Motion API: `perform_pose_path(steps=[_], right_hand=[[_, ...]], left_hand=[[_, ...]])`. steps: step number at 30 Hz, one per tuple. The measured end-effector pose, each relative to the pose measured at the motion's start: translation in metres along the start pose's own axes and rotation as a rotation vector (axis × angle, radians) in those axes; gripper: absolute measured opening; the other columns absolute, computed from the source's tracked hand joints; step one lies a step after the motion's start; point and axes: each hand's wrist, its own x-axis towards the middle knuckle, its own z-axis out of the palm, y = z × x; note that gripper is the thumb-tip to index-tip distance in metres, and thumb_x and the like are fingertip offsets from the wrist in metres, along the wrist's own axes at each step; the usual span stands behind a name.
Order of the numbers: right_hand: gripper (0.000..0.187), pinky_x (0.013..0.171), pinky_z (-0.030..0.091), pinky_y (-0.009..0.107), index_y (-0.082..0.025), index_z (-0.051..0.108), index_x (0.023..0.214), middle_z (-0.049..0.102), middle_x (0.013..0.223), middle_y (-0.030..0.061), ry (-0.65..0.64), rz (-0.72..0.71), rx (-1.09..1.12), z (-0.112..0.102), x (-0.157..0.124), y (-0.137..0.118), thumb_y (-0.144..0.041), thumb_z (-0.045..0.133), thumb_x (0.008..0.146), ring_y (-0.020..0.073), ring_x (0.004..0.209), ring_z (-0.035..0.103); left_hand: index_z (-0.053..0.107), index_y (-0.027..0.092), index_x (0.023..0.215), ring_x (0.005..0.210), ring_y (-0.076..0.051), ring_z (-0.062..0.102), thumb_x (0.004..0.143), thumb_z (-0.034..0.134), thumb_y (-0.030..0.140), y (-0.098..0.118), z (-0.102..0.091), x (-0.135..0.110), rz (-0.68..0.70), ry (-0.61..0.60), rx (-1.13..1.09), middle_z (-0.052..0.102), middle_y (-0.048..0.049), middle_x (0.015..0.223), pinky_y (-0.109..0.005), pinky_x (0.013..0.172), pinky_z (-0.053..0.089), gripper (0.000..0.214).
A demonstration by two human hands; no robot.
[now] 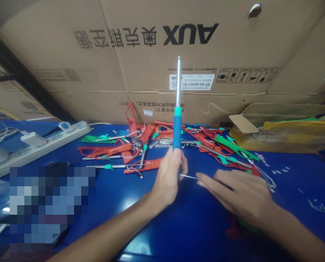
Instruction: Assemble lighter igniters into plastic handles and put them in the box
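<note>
My left hand (168, 174) is closed round the lower end of a blue-sleeved metal tube (177, 109) and holds it upright over the blue table (195, 225). A thin metal wire (188, 177) sticks out sideways from the tube's lower end. My right hand (237, 193) lies low over the table with fingers stretched toward that wire, and its fingertips touch the wire's end. Beyond both hands lies a pile of red and green plastic lighter bodies with metal tubes (162, 143).
A large cardboard box (140, 43) stands along the back of the table. A white power strip (42, 140) with plugs lies at the left. A yellow plastic bag (290, 136) and a cardboard flap sit at the right. Small white scraps dot the table at the right.
</note>
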Motion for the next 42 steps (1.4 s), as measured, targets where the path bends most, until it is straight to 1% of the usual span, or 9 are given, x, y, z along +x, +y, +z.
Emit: perform_pose_path(steps=[3, 7, 11, 15, 20, 22, 25, 35, 42], right_hand=[[0.028, 0.049, 0.034, 0.028, -0.023, 0.077, 0.103, 0.059, 0.061, -0.0032, 0.007, 0.047, 0.075, 0.003, 0.002, -0.002, -0.025, 0.049, 0.106, 0.0097, 0.048, 0.047], [0.029, 0.048, 0.039, 0.024, -0.020, 0.078, 0.102, 0.066, 0.069, -0.0002, -0.017, 0.198, 0.361, 0.007, 0.005, -0.006, -0.025, 0.049, 0.105, 0.0083, 0.050, 0.054], [0.033, 0.052, 0.045, 0.025, -0.021, 0.080, 0.089, 0.069, 0.067, 0.0009, -0.151, 0.465, 0.690, 0.005, 0.013, -0.011, -0.032, 0.052, 0.103, 0.0124, 0.056, 0.059], [0.040, 0.056, 0.051, 0.028, -0.023, 0.079, 0.075, 0.073, 0.069, 0.0006, -0.308, 0.707, 0.923, 0.004, 0.019, -0.013, -0.044, 0.055, 0.100, 0.0165, 0.062, 0.064], [0.033, 0.074, 0.056, 0.032, -0.027, 0.083, 0.087, 0.080, 0.085, 0.0009, -0.407, 0.913, 1.139, 0.007, 0.017, -0.011, -0.052, 0.064, 0.092, 0.0223, 0.084, 0.072], [0.032, 0.078, 0.055, 0.032, -0.027, 0.083, 0.090, 0.081, 0.089, 0.0014, -0.429, 0.944, 1.178, 0.008, 0.015, -0.009, -0.053, 0.064, 0.091, 0.0221, 0.088, 0.073], [0.035, 0.072, 0.053, 0.031, -0.025, 0.082, 0.085, 0.080, 0.087, 0.0020, -0.455, 0.953, 1.126, 0.008, 0.016, -0.005, -0.054, 0.064, 0.090, 0.0203, 0.080, 0.070], [0.031, 0.070, 0.050, 0.029, -0.027, 0.080, 0.086, 0.079, 0.087, -0.0003, -0.422, 0.882, 1.017, 0.004, 0.020, 0.002, -0.052, 0.064, 0.092, 0.0182, 0.078, 0.069], [0.031, 0.068, 0.049, 0.030, -0.024, 0.079, 0.085, 0.078, 0.084, 0.0000, -0.369, 0.834, 0.962, 0.004, 0.022, 0.003, -0.050, 0.063, 0.093, 0.0178, 0.074, 0.067]], left_hand=[[0.045, 0.021, 0.083, 0.053, -0.012, 0.037, 0.107, 0.030, 0.059, -0.002, 0.000, -0.002, 0.006, 0.002, 0.003, 0.041, 0.0058, 0.059, -0.029, 0.059, 0.033, 0.048], [0.045, 0.021, 0.081, 0.055, -0.012, 0.038, 0.107, 0.030, 0.056, -0.003, 0.000, -0.005, 0.020, -0.002, 0.005, 0.041, 0.0051, 0.062, -0.029, 0.059, 0.034, 0.047], [0.044, 0.021, 0.079, 0.057, -0.012, 0.039, 0.108, 0.031, 0.055, -0.002, -0.001, -0.005, 0.039, -0.009, 0.048, 0.041, 0.0046, 0.063, -0.028, 0.058, 0.034, 0.046], [0.043, 0.021, 0.078, 0.058, -0.012, 0.039, 0.108, 0.031, 0.054, -0.003, -0.002, -0.005, 0.059, 0.002, 0.064, 0.040, 0.0041, 0.064, -0.029, 0.057, 0.034, 0.046], [0.044, 0.020, 0.079, 0.060, -0.012, 0.038, 0.108, 0.031, 0.054, -0.004, -0.005, -0.004, 0.082, -0.011, 0.081, 0.040, 0.0037, 0.065, -0.029, 0.060, 0.034, 0.046], [0.044, 0.021, 0.080, 0.061, -0.013, 0.038, 0.107, 0.032, 0.056, -0.004, -0.005, -0.003, 0.086, -0.034, 0.093, 0.041, 0.0037, 0.066, -0.030, 0.061, 0.035, 0.046], [0.044, 0.021, 0.081, 0.061, -0.013, 0.039, 0.107, 0.033, 0.057, -0.003, -0.006, -0.001, 0.077, -0.053, 0.103, 0.042, 0.0039, 0.067, -0.030, 0.062, 0.035, 0.046], [0.045, 0.021, 0.082, 0.060, -0.012, 0.043, 0.106, 0.034, 0.058, 0.001, -0.005, 0.004, 0.064, -0.031, 0.129, 0.046, 0.0042, 0.066, -0.028, 0.061, 0.038, 0.046], [0.046, 0.021, 0.083, 0.060, -0.012, 0.045, 0.105, 0.035, 0.060, 0.004, -0.005, 0.005, 0.061, -0.015, 0.131, 0.047, 0.0042, 0.067, -0.027, 0.060, 0.039, 0.047]])
